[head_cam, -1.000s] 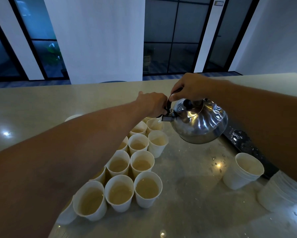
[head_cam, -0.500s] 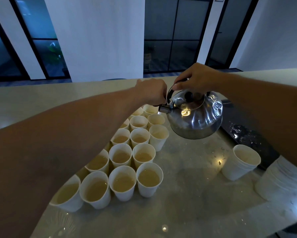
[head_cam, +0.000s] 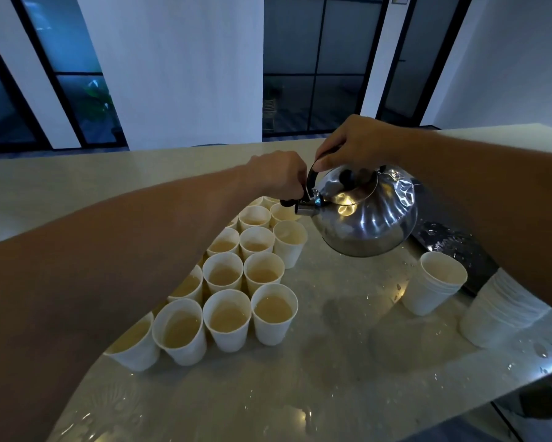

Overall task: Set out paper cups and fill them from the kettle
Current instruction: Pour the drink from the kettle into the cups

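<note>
A wet, glossy table (head_cam: 332, 371) is seen nearest, with water drops scattered over its surface. On it, paper cups (head_cam: 226, 317) are set in close rows running away from the viewer, most of them filled with a pale liquid. To the right, well apart from the rows, a short stack of cups (head_cam: 434, 282) stands upright, and a taller stack (head_cam: 504, 311) is placed just beside it, near the table's edge. Farther back, a shiny metal kettle (head_cam: 370, 215) is held in the air above the far end of the rows, its spout (head_cam: 305, 208) turned left. Its dark handle is gripped from above by the right hand (head_cam: 354, 143). The left hand (head_cam: 281, 177) is curled at the spout, pinching the small dark lever there. Behind the table, a white wall (head_cam: 175, 68) and dark glass panels are seen.
</note>
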`<control>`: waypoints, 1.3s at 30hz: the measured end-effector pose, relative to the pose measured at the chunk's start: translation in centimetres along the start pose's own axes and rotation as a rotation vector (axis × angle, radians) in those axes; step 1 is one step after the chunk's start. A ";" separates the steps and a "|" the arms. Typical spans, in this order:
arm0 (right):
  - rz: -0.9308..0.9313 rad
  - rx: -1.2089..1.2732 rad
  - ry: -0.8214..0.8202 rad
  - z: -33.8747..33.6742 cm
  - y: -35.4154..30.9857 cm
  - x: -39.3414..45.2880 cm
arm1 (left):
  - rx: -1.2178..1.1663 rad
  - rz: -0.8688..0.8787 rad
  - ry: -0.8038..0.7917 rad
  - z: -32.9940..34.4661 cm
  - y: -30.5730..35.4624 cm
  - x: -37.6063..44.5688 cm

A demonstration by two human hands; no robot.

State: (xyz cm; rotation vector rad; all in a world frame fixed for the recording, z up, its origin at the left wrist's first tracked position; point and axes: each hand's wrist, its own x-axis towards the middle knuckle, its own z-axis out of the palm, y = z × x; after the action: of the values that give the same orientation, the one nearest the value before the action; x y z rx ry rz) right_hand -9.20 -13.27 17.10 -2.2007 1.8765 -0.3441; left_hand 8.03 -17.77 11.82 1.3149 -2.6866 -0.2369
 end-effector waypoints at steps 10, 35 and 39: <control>-0.017 -0.110 -0.038 0.4 -0.9 -0.3 | 0.012 0.030 -0.023 1.6 0.4 -0.6; -0.037 -0.178 -0.085 0.2 -0.8 0.4 | 0.022 0.023 -0.042 1.7 0.5 -0.8; -0.033 -0.179 -0.082 0.2 -0.8 0.6 | 0.026 0.019 -0.047 1.7 0.5 -0.8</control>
State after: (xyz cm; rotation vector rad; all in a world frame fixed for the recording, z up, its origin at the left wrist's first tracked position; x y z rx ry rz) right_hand -8.29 -13.70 17.22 -2.3228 1.8958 -0.0927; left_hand 7.76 -16.72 10.20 1.3062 -2.7488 -0.2336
